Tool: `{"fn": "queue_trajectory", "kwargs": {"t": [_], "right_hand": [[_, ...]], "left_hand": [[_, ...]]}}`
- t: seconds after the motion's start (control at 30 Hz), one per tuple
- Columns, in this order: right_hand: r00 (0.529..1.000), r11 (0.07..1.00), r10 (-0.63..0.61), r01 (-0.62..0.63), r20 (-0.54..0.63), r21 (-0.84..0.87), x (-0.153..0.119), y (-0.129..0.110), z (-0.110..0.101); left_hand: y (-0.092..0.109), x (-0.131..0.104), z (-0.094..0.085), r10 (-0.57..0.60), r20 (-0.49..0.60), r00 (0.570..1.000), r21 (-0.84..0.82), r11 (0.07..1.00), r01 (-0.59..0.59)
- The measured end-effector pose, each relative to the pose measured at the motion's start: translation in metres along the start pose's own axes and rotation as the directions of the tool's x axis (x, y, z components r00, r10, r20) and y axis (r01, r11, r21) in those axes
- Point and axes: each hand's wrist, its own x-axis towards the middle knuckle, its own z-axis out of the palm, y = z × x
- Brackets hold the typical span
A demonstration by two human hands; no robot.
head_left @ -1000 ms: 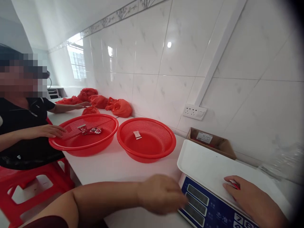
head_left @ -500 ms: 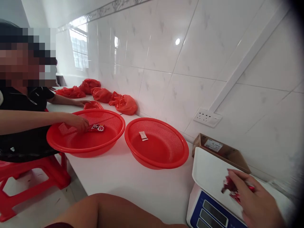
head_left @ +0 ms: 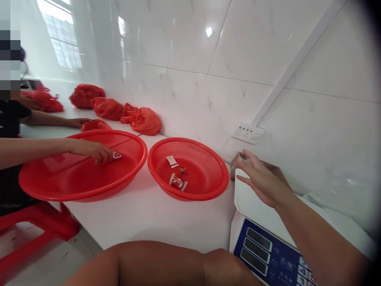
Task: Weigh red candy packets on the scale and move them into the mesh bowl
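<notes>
Released packets (head_left: 177,182) now lie left of right hand (head_left: 262,180).

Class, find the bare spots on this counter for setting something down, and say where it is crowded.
Free: the white counter in front of both red baskets, and the scale's white pan under the open right hand. Crowded: the far wall strip, with red bags.

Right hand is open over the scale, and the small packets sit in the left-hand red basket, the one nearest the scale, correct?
Not quite. In the head view the packets lie in the right-hand red basket, the one nearest the scale. The right hand is open over it.
</notes>
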Motion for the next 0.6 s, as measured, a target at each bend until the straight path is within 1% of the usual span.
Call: {"fn": "queue_trajectory", "kwargs": {"t": [0.03,0.1,0.17,0.2,0.23,0.3,0.37,0.43,0.47,0.5,0.57,0.6], "right_hand": [[1.000,0.999,0.009,-0.009,-0.020,-0.050,-0.008,0.004,-0.012],[0.996,0.988,0.037,-0.049,-0.087,-0.149,-0.025,0.016,-0.045],[0.976,0.967,0.076,-0.123,-0.206,-0.225,-0.044,0.032,-0.087],[0.954,0.953,0.095,-0.170,-0.285,-0.249,-0.056,0.040,-0.111],[0.920,0.940,0.117,-0.224,-0.373,-0.259,-0.069,0.049,-0.135],[0.830,0.916,0.183,-0.339,-0.527,-0.215,-0.097,0.066,-0.180],[0.749,0.881,0.303,-0.455,-0.589,-0.125,-0.128,0.084,-0.215],[0.699,0.836,0.400,-0.544,-0.593,-0.077,-0.155,0.103,-0.235],[0.687,0.813,0.436,-0.577,-0.581,-0.072,-0.167,0.112,-0.240],[0.685,0.790,0.468,-0.608,-0.558,-0.083,-0.176,0.121,-0.240],[0.720,0.756,0.508,-0.636,-0.472,-0.156,-0.187,0.139,-0.233],[0.759,0.759,0.493,-0.614,-0.426,-0.216,-0.189,0.147,-0.227]], "left_hand": [[0.000,0.001,0.002,0.013,-0.028,1.000,-0.018,1.000,-0.014],[0.003,0.001,0.004,0.024,-0.081,0.996,-0.038,0.999,-0.027],[0.008,0.001,0.004,0.031,-0.080,0.996,-0.052,0.998,-0.035],[0.010,0.001,0.002,0.037,-0.078,0.996,-0.059,0.997,-0.042],[0.012,0.001,0.000,0.046,-0.061,0.997,-0.074,0.996,-0.050],[0.015,0.002,-0.003,0.051,-0.037,0.998,-0.087,0.995,-0.054],[0.020,0.005,-0.003,0.057,-0.005,0.998,-0.079,0.995,-0.058],[0.028,0.010,0.000,0.089,0.046,0.995,-0.032,0.996,-0.087],[0.033,0.013,0.003,0.116,0.080,0.990,-0.001,0.993,-0.116],[0.039,0.018,0.008,0.150,0.112,0.982,0.034,0.987,-0.154],[0.050,0.028,0.020,0.220,0.159,0.962,0.096,0.967,-0.237],[0.054,0.034,0.029,0.257,0.170,0.951,0.121,0.953,-0.279]]}}
